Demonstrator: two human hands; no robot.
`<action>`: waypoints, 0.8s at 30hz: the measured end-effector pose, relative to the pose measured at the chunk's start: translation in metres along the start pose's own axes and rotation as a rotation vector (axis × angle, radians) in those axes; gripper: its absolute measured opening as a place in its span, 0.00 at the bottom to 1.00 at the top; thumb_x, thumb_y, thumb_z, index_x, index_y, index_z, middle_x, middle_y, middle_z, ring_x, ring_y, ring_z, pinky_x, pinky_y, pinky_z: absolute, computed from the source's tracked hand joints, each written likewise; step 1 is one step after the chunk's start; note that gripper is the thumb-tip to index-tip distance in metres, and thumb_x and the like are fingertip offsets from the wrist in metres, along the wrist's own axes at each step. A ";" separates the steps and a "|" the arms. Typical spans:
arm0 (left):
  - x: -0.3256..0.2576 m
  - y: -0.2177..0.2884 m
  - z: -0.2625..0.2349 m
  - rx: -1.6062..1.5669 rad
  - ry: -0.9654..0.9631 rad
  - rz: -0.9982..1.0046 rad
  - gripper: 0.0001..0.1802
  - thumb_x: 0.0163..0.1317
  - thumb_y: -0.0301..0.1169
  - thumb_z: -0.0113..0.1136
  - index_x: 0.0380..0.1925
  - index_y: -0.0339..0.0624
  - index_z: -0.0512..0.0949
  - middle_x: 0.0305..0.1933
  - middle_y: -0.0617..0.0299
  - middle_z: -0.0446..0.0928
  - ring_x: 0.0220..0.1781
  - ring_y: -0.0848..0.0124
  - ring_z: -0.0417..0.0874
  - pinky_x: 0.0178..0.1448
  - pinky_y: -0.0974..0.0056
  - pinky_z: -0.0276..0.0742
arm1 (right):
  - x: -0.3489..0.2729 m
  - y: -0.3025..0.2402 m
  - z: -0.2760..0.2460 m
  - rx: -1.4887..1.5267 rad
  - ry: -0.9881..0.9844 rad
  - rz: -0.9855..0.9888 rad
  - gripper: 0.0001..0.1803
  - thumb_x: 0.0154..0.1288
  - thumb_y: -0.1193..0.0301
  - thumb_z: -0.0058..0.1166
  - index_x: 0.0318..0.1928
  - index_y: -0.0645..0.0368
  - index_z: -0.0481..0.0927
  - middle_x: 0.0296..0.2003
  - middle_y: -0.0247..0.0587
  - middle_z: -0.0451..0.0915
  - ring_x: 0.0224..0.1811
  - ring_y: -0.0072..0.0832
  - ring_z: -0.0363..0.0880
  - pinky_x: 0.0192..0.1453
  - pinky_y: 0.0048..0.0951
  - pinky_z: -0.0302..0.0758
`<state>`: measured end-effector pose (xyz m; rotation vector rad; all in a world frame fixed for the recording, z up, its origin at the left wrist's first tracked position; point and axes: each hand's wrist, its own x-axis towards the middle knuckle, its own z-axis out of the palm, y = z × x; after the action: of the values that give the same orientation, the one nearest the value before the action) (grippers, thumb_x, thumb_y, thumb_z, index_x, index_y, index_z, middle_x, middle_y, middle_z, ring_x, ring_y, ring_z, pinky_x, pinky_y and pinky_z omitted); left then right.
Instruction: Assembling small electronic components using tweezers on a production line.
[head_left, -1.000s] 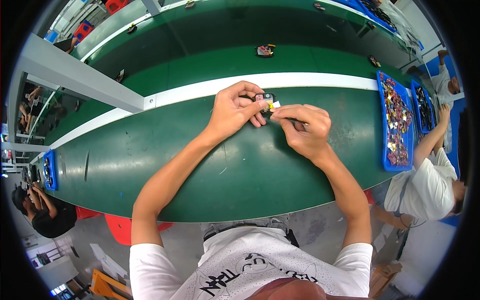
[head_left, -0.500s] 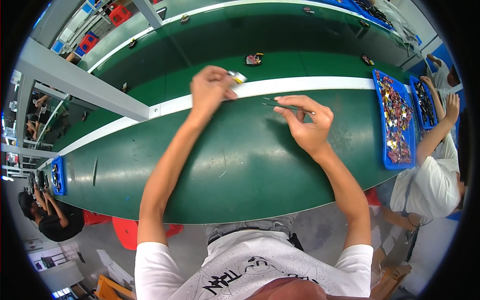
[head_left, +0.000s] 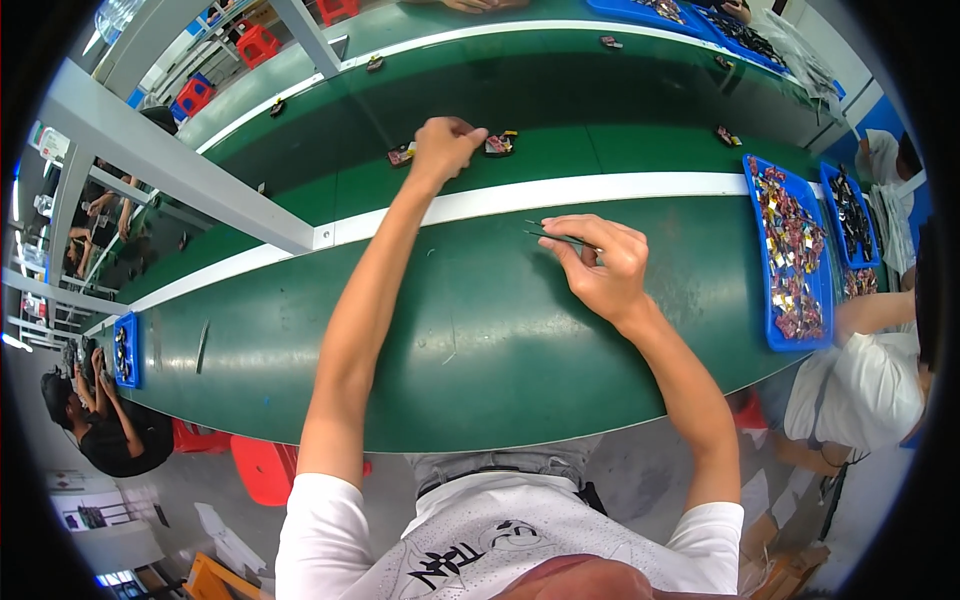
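The left hand (head_left: 445,143) reached far over the green counter (head_left: 480,330), its fingers curled beside a small dark-red part (head_left: 497,145), while the right hand (head_left: 600,268) fingers pinched thin tweezers (head_left: 556,236), tips kept free above the counter.

Only one view here: it sits on your head and looks steeply down and forward over the green counter (head_left: 480,340). Your shirt and lap fill the bottom edge, and both forearms run up from there. It's a wide fisheye, so the counter's near edge and its white stripe (head_left: 600,190) bow toward the rim. Close on your arms, and the counter's far edge curves along the top. No second view to overlap with.
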<state>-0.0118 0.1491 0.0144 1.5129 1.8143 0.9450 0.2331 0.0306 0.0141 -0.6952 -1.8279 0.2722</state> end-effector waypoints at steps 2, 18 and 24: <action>0.012 -0.010 0.014 0.097 0.052 0.073 0.16 0.62 0.37 0.71 0.35 0.30 0.85 0.23 0.59 0.81 0.19 0.75 0.78 0.21 0.67 0.69 | 0.000 -0.003 0.001 0.005 -0.011 0.004 0.10 0.51 0.82 0.72 0.34 0.58 0.86 0.33 0.35 0.90 0.19 0.24 0.80 0.22 0.23 0.70; -0.092 0.003 0.026 -0.391 0.050 0.212 0.08 0.65 0.24 0.66 0.39 0.30 0.79 0.26 0.63 0.82 0.19 0.83 0.73 0.21 0.74 0.65 | 0.002 0.007 -0.009 0.313 0.025 0.587 0.08 0.56 0.79 0.73 0.36 0.64 0.87 0.31 0.27 0.85 0.19 0.07 0.57 0.23 0.16 0.55; -0.115 0.000 0.042 -0.352 0.031 0.351 0.07 0.66 0.24 0.67 0.40 0.30 0.82 0.26 0.62 0.82 0.20 0.84 0.74 0.23 0.74 0.67 | 0.005 0.003 -0.008 0.306 0.035 0.588 0.07 0.57 0.80 0.71 0.36 0.63 0.86 0.28 0.26 0.82 0.19 0.07 0.56 0.23 0.16 0.52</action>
<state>0.0429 0.0420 -0.0101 1.6162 1.3307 1.3793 0.2404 0.0351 0.0198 -0.9964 -1.4678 0.8987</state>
